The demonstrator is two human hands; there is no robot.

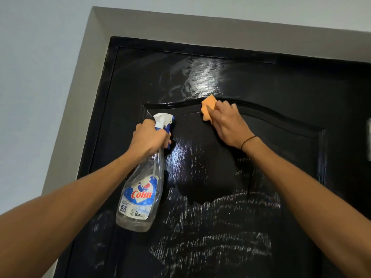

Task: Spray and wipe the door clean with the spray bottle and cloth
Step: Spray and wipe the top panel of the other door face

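A glossy black door (271, 157) with an arched raised panel fills the view, streaked with wet smears and whitish marks. My left hand (149, 138) grips the neck of a clear spray bottle (140, 193) with a blue and white label, its white nozzle aimed at the door. My right hand (228, 123) presses a folded orange cloth (208, 109) against the arched moulding at the top of the panel. A thin black band circles my right wrist.
A grey door surround (88, 77) frames the door at the left and top. Pale wall (30, 77) lies to the left and above. A small light object (369, 127) shows at the right edge.
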